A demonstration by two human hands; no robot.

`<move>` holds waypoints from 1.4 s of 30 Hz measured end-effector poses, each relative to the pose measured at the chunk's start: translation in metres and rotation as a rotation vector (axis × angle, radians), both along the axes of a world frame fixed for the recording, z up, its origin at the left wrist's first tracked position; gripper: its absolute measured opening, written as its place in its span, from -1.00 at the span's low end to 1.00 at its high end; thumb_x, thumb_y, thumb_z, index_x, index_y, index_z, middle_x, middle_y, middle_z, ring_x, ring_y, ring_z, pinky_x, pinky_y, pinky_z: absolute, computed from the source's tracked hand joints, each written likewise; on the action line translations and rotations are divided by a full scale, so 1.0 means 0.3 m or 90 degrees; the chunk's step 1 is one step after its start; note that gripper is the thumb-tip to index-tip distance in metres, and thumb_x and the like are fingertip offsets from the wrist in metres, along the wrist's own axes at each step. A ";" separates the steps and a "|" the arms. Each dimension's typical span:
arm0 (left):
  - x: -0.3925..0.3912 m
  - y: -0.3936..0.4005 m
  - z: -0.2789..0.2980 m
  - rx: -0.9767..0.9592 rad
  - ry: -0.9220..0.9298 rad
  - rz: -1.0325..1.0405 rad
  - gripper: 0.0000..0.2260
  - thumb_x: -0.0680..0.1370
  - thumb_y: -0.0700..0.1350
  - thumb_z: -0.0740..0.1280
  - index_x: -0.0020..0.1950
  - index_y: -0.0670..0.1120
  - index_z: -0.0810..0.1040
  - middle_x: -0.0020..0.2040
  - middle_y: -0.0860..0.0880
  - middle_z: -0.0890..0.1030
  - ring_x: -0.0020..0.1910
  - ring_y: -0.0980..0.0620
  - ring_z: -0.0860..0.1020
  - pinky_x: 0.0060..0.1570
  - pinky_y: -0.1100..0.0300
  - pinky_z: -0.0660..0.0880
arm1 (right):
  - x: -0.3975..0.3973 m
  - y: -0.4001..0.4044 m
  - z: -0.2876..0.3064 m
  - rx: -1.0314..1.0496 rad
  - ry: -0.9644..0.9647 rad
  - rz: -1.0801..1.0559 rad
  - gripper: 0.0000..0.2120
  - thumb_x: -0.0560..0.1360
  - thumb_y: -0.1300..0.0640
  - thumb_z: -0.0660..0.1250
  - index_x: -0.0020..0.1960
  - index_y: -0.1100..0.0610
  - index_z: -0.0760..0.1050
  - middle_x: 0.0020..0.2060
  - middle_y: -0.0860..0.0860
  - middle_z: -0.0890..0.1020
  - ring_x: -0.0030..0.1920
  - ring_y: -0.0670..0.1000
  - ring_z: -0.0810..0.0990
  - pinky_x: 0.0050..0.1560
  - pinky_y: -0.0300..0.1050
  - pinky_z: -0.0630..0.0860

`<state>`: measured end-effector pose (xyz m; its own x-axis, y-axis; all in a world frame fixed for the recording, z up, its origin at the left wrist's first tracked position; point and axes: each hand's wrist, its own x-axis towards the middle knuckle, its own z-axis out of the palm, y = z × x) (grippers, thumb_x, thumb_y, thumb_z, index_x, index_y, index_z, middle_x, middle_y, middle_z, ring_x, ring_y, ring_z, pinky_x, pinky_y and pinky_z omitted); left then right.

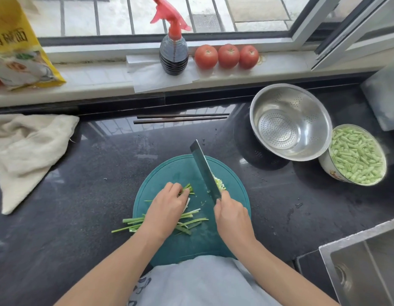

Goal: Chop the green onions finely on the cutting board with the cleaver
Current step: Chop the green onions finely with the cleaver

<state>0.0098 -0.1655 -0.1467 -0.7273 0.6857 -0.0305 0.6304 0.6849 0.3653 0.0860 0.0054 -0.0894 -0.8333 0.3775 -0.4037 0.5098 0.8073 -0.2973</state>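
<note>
A round teal cutting board (169,171) lies on the dark counter in front of me. My left hand (168,206) has curled fingers holding down a bunch of green onions (187,189), and more long stalks (134,223) lie under my wrist. My right hand (232,217) grips the handle of the cleaver (203,168), whose blade points away from me, edge down on the board. A small heap of chopped onion (219,182) lies just right of the blade.
A steel colander (291,122) and a bowl of cut green beans (357,154) stand at the right. Chopsticks (180,118) lie behind the board. A cloth (26,151) is at the left, a sink (368,268) at the lower right. A spray bottle (174,51) and tomatoes (228,56) sit on the sill.
</note>
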 end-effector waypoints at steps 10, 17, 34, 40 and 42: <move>0.004 0.033 -0.004 -0.018 0.015 0.028 -0.82 0.37 -0.31 0.53 -0.07 -0.22 0.64 -0.23 -0.11 0.51 -0.22 -0.10 0.47 -0.35 0.06 0.45 | -0.015 -0.100 0.024 -0.038 -0.033 0.021 -0.82 0.67 0.08 0.05 -0.11 0.07 0.21 -0.17 0.11 0.60 -0.26 0.21 0.41 -0.27 0.04 0.33; -0.002 0.034 -0.022 -0.039 0.020 -0.008 -0.84 0.38 -0.31 0.52 -0.12 -0.17 0.60 -0.22 -0.09 0.46 -0.20 -0.07 0.41 -0.25 0.07 0.44 | -0.154 -0.122 -0.010 -0.042 0.015 0.035 -0.85 0.66 0.09 0.10 -0.07 0.08 0.27 -0.20 0.10 0.61 -0.17 0.22 0.59 -0.27 0.03 0.42; -0.041 0.035 -0.009 -0.013 0.025 -0.045 -0.56 0.41 -0.33 0.50 0.29 -0.25 0.58 -0.11 -0.12 0.51 -0.16 -0.12 0.47 -0.22 0.00 0.52 | 0.000 -0.005 0.035 -0.045 0.033 -0.029 -0.84 0.67 0.05 0.07 -0.08 0.04 0.26 -0.36 -0.03 0.45 -0.28 0.15 0.49 -0.27 0.05 0.36; -0.035 0.045 -0.015 -0.019 0.018 -0.052 -0.57 0.37 -0.35 0.49 0.24 -0.23 0.59 -0.11 -0.13 0.55 -0.16 -0.12 0.48 -0.21 0.01 0.53 | 0.013 -0.057 0.050 -0.038 -0.005 -0.015 -0.82 0.68 0.05 0.03 -0.09 0.05 0.24 -0.26 0.02 0.54 -0.28 0.18 0.37 -0.26 0.03 0.25; -0.037 0.043 -0.021 -0.028 0.015 -0.043 -0.73 0.39 -0.34 0.49 0.06 -0.18 0.62 -0.14 -0.11 0.55 -0.17 -0.11 0.47 -0.23 0.03 0.50 | 0.015 -0.076 0.044 -0.031 -0.035 -0.019 -0.82 0.68 0.07 0.01 -0.09 0.05 0.23 -0.16 0.06 0.61 -0.26 0.20 0.38 -0.25 0.03 0.26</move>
<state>-0.0011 -0.1526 -0.1529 -0.6802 0.7316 -0.0455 0.6838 0.6557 0.3200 0.0905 -0.0172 -0.0761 -0.7977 0.3810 -0.4675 0.5506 0.7763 -0.3068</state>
